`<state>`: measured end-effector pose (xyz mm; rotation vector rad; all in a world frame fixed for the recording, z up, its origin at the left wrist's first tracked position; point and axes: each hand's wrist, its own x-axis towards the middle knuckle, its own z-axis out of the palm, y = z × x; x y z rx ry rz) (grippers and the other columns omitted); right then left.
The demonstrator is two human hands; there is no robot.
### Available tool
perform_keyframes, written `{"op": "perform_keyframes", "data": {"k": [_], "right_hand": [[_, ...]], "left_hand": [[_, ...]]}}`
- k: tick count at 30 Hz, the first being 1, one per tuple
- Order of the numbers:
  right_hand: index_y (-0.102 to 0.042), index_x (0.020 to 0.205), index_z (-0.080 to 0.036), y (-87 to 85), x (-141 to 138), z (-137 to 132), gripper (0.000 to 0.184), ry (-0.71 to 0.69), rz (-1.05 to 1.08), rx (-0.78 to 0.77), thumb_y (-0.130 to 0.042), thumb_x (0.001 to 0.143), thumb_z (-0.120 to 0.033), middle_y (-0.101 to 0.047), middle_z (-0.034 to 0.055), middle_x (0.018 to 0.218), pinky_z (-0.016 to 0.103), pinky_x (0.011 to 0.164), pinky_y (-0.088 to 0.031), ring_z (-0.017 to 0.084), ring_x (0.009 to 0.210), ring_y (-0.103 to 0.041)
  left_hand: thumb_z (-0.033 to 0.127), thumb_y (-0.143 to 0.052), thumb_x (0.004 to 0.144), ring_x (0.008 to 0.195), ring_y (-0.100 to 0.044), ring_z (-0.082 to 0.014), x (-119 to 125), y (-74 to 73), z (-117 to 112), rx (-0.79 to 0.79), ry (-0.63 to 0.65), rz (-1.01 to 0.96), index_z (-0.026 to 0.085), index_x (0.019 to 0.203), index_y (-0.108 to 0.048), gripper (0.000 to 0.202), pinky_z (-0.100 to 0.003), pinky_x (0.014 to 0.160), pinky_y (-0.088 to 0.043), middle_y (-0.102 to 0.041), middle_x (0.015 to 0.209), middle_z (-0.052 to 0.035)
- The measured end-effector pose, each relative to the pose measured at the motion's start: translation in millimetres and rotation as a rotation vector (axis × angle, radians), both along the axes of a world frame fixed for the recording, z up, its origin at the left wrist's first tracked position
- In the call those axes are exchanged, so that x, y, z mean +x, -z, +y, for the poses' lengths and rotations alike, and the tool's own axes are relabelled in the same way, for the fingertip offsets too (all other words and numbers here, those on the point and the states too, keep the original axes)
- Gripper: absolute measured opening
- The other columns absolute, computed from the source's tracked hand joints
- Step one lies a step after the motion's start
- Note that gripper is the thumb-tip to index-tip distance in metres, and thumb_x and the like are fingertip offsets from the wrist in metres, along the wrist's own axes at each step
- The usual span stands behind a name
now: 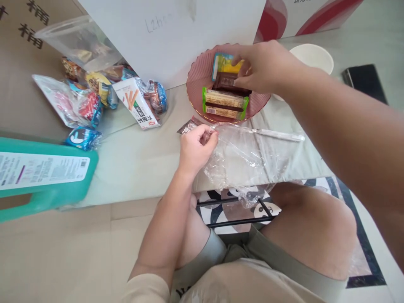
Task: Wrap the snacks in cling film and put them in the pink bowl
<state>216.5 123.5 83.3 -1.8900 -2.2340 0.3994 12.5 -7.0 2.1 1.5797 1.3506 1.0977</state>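
My left hand (198, 147) is closed, its fingers pinching the edge of a clear plastic bag (246, 153) that spreads over the table and hangs past its front edge. Beside those fingers lies a small dark brown packet (189, 125). Over the pink ribbed plate (196, 84) reaches my right hand (263, 67), fingers curled but apart, with nothing visible between them. Its fingertips are at a brown snack packet (227, 81); whether they touch it I cannot tell. A yellow and blue packet (225, 63) and a green-ended wafer packet (224, 103) lie on the plate too.
A white pen (279, 134) lies across the bag. At left are several bagged snacks (97, 86), a white snack box (138, 103) and a green jug (63, 189). A white bowl (312, 57) and a black object (366, 82) sit at right. White cardboard (176, 38) stands behind.
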Motion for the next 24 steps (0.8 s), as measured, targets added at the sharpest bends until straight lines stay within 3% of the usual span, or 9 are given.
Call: {"op": "perform_keyframes", "data": {"k": [2, 4, 8, 12, 14, 16, 19, 21, 24], "right_hand": [[-0.073, 0.125, -0.023, 12.9, 9, 6, 0.042, -0.052, -0.073, -0.003, -0.071, 0.083, -0.025, -0.076, -0.0014, 0.102, 0.046, 0.095, -0.052, 0.024, 0.107, -0.072], [-0.075, 0.108, -0.010, 29.7, 18, 14, 0.037, -0.107, -0.099, 0.067, -0.066, 0.085, -0.037, -0.075, -0.0009, 0.101, 0.044, 0.093, -0.049, 0.029, 0.117, -0.070], [-0.074, 0.099, -0.012, 48.7, 20, 25, 0.039, -0.168, -0.037, 0.199, -0.081, 0.073, -0.040, -0.077, 0.0002, 0.107, 0.040, 0.087, -0.055, 0.030, 0.111, -0.073], [-0.078, 0.094, -0.016, 13.9, 18, -6, 0.022, -0.105, 0.009, 0.108, -0.073, 0.086, -0.035, -0.077, 0.0020, 0.101, 0.048, 0.096, -0.055, 0.029, 0.109, -0.072], [-0.079, 0.099, -0.023, -9.2, 29, -44, 0.018, -0.037, 0.159, 0.122, -0.066, 0.093, -0.033, -0.079, 0.0039, 0.100, 0.046, 0.095, -0.058, 0.025, 0.100, -0.073], [-0.079, 0.101, -0.029, -17.8, 47, -91, 0.018, 0.031, 0.418, 0.154, -0.068, 0.093, -0.040, -0.079, 0.0064, 0.105, 0.050, 0.100, -0.057, 0.028, 0.102, -0.073], [-0.072, 0.121, -0.033, 7.1, 73, -152, 0.056, -0.102, 0.865, 0.054, -0.081, 0.077, -0.066, -0.074, 0.0081, 0.128, 0.056, 0.111, -0.054, 0.034, 0.126, -0.068], [-0.065, 0.131, -0.034, 36.4, 78, -173, 0.075, -0.034, 0.849, 0.025, -0.092, 0.065, -0.058, -0.070, 0.0082, 0.137, 0.060, 0.116, -0.049, 0.035, 0.132, -0.064], [-0.068, 0.095, -0.027, 67.1, 69, -178, 0.031, 0.196, 0.695, 0.048, -0.083, 0.078, -0.048, -0.076, 0.0050, 0.094, 0.054, 0.091, -0.061, 0.028, 0.091, -0.074]], "left_hand": [[0.027, -0.064, 0.083, 0.053, -0.038, -0.0088, 0, 1.3, 0, 0.012, 0.010, -0.002, 0.020, 0.071, -0.061, 0.014, -0.025, 0.056, -0.032, -0.046, 0.057, 0.0060], [0.026, -0.064, 0.083, 0.053, -0.036, -0.0084, 0, 2.6, 0, 0.017, 0.010, -0.004, 0.020, 0.072, -0.062, 0.012, -0.025, 0.055, -0.032, -0.045, 0.057, 0.0065], [0.026, -0.064, 0.082, 0.053, -0.036, -0.0085, 1, 4.2, 0, 0.005, 0.009, -0.011, 0.020, 0.072, -0.063, 0.012, -0.024, 0.055, -0.032, -0.046, 0.057, 0.0061], [0.026, -0.065, 0.082, 0.054, -0.039, -0.0093, 1, 6.9, 0, -0.018, 0.031, -0.050, 0.020, 0.074, -0.064, 0.011, -0.024, 0.054, -0.032, -0.048, 0.058, 0.0049], [0.027, -0.067, 0.083, 0.055, -0.041, -0.0097, 0, 8.8, 0, -0.030, 0.055, -0.068, 0.020, 0.075, -0.065, 0.010, -0.024, 0.054, -0.033, -0.050, 0.059, 0.0041], [0.029, -0.067, 0.083, 0.056, -0.043, -0.0102, -2, 9.8, 1, -0.041, 0.094, -0.070, 0.020, 0.077, -0.066, 0.012, -0.024, 0.054, -0.034, -0.053, 0.061, 0.0031], [0.030, -0.065, 0.084, 0.055, -0.042, -0.0094, -5, 7.1, 0, -0.034, 0.158, -0.030, 0.020, 0.076, -0.066, 0.013, -0.024, 0.053, -0.033, -0.053, 0.062, 0.0031], [0.029, -0.064, 0.083, 0.053, -0.039, -0.0082, -7, 2.4, -1, -0.008, 0.205, 0.018, 0.019, 0.073, -0.065, 0.013, -0.024, 0.052, -0.032, -0.050, 0.059, 0.0043], [0.027, -0.065, 0.079, 0.049, -0.036, -0.0074, -9, -5.8, -4, 0.031, 0.245, 0.087, 0.020, 0.069, -0.065, 0.012, -0.024, 0.051, -0.031, -0.043, 0.054, 0.0062]]}}
